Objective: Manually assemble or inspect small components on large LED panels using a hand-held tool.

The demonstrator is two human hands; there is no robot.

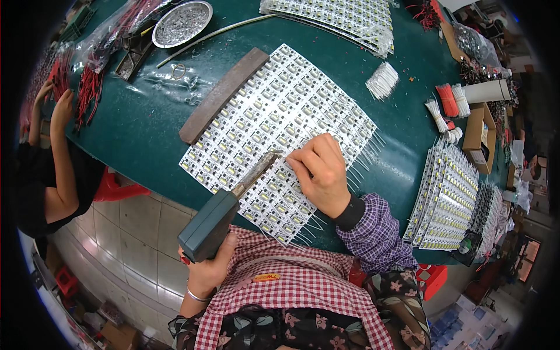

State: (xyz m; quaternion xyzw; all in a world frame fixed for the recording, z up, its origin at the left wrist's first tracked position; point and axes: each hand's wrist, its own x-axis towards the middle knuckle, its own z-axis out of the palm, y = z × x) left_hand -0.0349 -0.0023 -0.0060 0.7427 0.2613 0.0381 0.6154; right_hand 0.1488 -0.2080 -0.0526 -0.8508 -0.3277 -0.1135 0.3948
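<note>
My left hand (211, 263) is wrapped around the grip of a soldering gun (209, 224) with a dark green body. Its long, discoloured metal tip reaches up to the middle of a white circuit board panel (248, 125), filled with rows of small yellow LEDs. Close beside that tip, the fingers of my right hand (319, 174) are pinched together over the panel; whatever they hold is too small to make out. Thin white wires (364, 158) stick out along the panel's right and lower right edges. A brown bar (224, 95) lies along its upper left edge.
A metal bowl of silvery scraps (182, 24) stands far left. Further panels lie in a far stack (338, 20) and a right-hand stack (446, 198). A white wire bundle (382, 80) and an open carton (481, 137) are to the right. Another person's hands (58, 108) handle red wires at left.
</note>
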